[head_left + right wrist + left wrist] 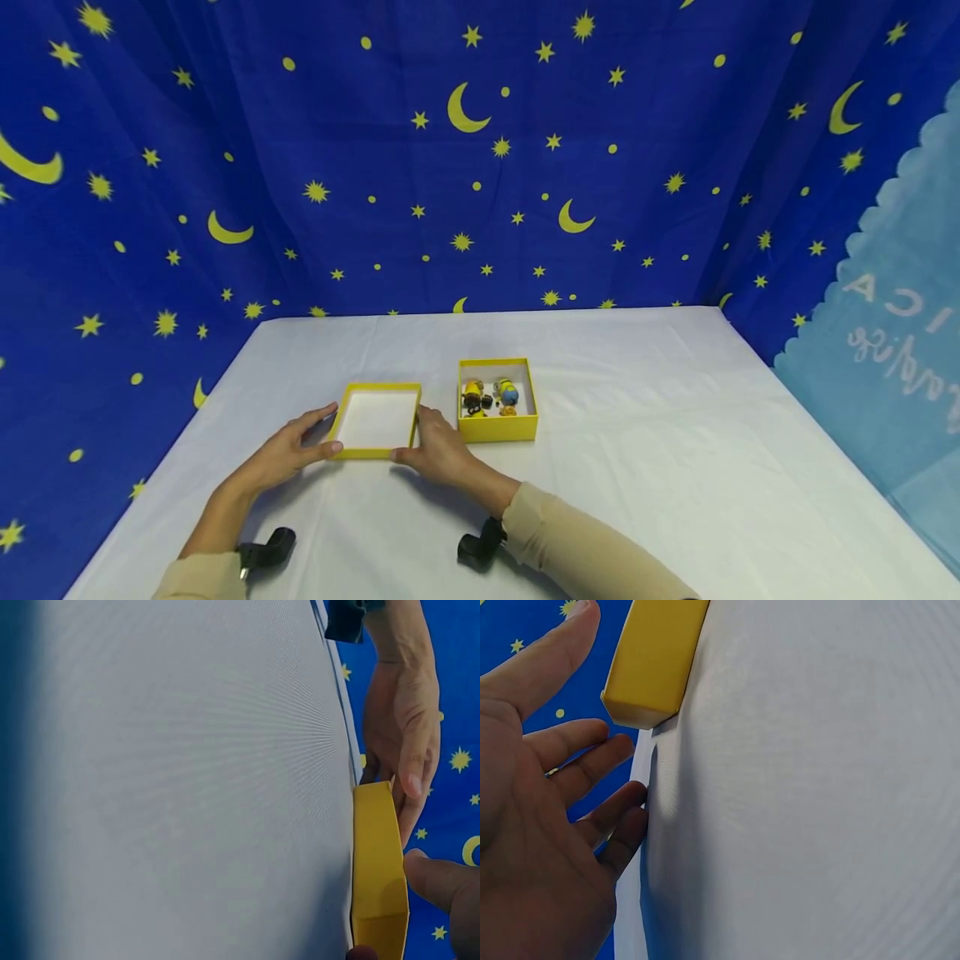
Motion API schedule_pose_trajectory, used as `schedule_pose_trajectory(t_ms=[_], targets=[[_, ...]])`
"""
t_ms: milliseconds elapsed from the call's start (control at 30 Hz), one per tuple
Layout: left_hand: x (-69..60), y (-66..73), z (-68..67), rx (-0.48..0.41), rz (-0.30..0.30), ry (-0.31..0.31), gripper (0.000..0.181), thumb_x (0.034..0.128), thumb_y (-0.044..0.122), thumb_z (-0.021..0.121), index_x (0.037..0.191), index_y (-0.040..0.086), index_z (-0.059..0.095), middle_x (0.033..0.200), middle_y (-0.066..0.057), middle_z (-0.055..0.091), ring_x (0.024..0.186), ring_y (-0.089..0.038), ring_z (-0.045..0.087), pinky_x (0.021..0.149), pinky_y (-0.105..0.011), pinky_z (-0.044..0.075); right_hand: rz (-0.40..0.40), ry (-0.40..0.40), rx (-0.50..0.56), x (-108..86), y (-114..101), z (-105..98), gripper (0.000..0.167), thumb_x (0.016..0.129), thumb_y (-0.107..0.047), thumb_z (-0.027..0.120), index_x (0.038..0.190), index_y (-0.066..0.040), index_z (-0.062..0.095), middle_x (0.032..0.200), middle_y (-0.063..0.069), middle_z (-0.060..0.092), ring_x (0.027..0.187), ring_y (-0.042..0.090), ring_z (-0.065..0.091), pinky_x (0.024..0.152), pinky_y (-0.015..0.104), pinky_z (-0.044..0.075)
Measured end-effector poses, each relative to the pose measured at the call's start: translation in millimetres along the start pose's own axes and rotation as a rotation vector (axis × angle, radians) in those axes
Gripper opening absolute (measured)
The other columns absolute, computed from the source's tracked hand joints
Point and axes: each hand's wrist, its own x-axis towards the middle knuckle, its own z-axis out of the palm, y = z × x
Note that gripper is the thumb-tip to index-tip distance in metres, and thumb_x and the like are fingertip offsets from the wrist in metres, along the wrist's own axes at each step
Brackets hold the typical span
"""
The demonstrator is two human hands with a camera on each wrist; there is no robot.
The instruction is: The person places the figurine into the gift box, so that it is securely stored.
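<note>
A shallow yellow box lid [367,454] lies on the white table with its white inside facing up. My right hand [441,450] pinches its right side, the thumb at the near corner; in the right wrist view a fingertip shows at the lid's lower edge [376,862]. At the left side is my left hand [288,446], its fingers loosely spread; the left wrist view shows a gap between them and the lid [651,667]. Just right of the lid stands a deeper yellow box [498,430], open at the top, holding several small yellow toy figures [507,392].
White cloth covers the table [660,433]. Behind it hangs a blue curtain [525,167] with yellow moons and stars. A light blue banner [900,350] hangs at the right. Black camera mounts [270,550] on both wrists sit low over the table.
</note>
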Motion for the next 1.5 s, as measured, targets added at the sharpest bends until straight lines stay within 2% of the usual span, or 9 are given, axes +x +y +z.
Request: schedule_pose_trajectory(t_ms=[300, 600, 867, 1200, 1267, 1333, 1433, 1500], targets=[[5.0, -3.2, -1.2, -0.035, 0.055, -0.019, 0.08, 0.0863, 0.038, 0.066, 0.146, 0.0, 0.029, 0.152, -0.03, 0.022, 0.139, -0.052, 0.015, 0.109, -0.065, 0.02, 0.017, -0.008, -0.021, 2.5, 0.7, 2.7, 0.075, 0.079, -0.029, 0.075, 0.138, 0.003, 0.041, 0.123, 0.018, 0.056, 0.11, 0.026, 0.057, 0.093, 0.038, 0.049], [5.4, 0.6, 0.3, -0.046, 0.022, -0.02, 0.085, 0.0835, 0.04, 0.069, 0.146, 0.0, 0.029, 0.152, -0.031, 0.02, 0.139, -0.052, 0.013, 0.109, -0.067, 0.017, -0.004, 0.018, -0.016, 3.9, 4.5, 2.2, 0.069, 0.079, -0.025, 0.075, 0.135, 0.003, 0.045, 0.123, 0.019, 0.057, 0.113, 0.028, 0.056, 0.096, 0.038, 0.048], [5.2, 0.8, 0.0, -0.054, 0.009, -0.024, 0.085, 0.0825, 0.04, 0.07, 0.146, 0.001, 0.03, 0.152, -0.031, 0.019, 0.139, -0.052, 0.012, 0.109, -0.068, 0.016, 0.01, 0.023, 0.028, 2.0, 4.1, 2.4, 0.068, 0.079, -0.024, 0.074, 0.134, 0.004, 0.046, 0.126, 0.02, 0.056, 0.116, 0.03, 0.055, 0.099, 0.039, 0.046], [-4.1, 6.7, -5.2, -0.041, 0.057, 0.004, 0.082, 0.0834, 0.038, 0.069, 0.145, -0.001, 0.032, 0.15, -0.028, 0.028, 0.138, -0.052, 0.02, 0.106, -0.068, 0.023, -0.021, 0.052, 0.106, -2.8, 2.7, 2.0, 0.067, 0.08, -0.022, 0.073, 0.136, 0.003, 0.045, 0.132, 0.022, 0.053, 0.122, 0.03, 0.052, 0.101, 0.039, 0.045], [-7.6, 8.8, -6.9, -0.038, 0.059, 0.021, 0.082, 0.0835, 0.039, 0.069, 0.146, 0.002, 0.032, 0.15, -0.028, 0.029, 0.136, -0.052, 0.023, 0.104, -0.068, 0.027, -0.027, 0.057, 0.14, -5.1, 1.4, -0.2, 0.067, 0.08, -0.021, 0.073, 0.137, 0.002, 0.045, 0.133, 0.022, 0.052, 0.112, 0.028, 0.057, 0.094, 0.036, 0.049], [-11.4, 11.3, -8.4, -0.045, 0.065, 0.04, 0.08, 0.0839, 0.039, 0.069, 0.146, 0.004, 0.032, 0.15, -0.027, 0.029, 0.134, -0.052, 0.028, 0.101, -0.067, 0.032, -0.029, 0.059, 0.181, -7.6, -0.2, -3.4, 0.067, 0.08, -0.019, 0.074, 0.137, 0.0, 0.044, 0.133, 0.021, 0.052, 0.096, 0.02, 0.061, 0.082, 0.029, 0.052], [-16.6, 15.7, -10.4, -0.065, 0.085, 0.07, 0.078, 0.0848, 0.038, 0.068, 0.147, 0.007, 0.032, 0.151, -0.026, 0.029, 0.13, -0.052, 0.034, 0.098, -0.064, 0.037, -0.022, 0.06, 0.244, -11.1, -2.6, -9.0, 0.068, 0.08, -0.018, 0.074, 0.138, -0.002, 0.043, 0.135, 0.019, 0.051, 0.071, 0.008, 0.055, 0.061, 0.02, 0.048], [-19.8, 19.3, -11.2, -0.087, 0.103, 0.089, 0.077, 0.0855, 0.037, 0.068, 0.147, 0.009, 0.032, 0.151, -0.025, 0.03, 0.128, -0.052, 0.036, 0.097, -0.062, 0.038, -0.012, 0.06, 0.284, -13.7, -5.2, -13.8, 0.069, 0.08, -0.017, 0.074, 0.139, -0.002, 0.042, 0.135, 0.017, 0.05, 0.066, 0.004, 0.051, 0.055, 0.018, 0.046]])
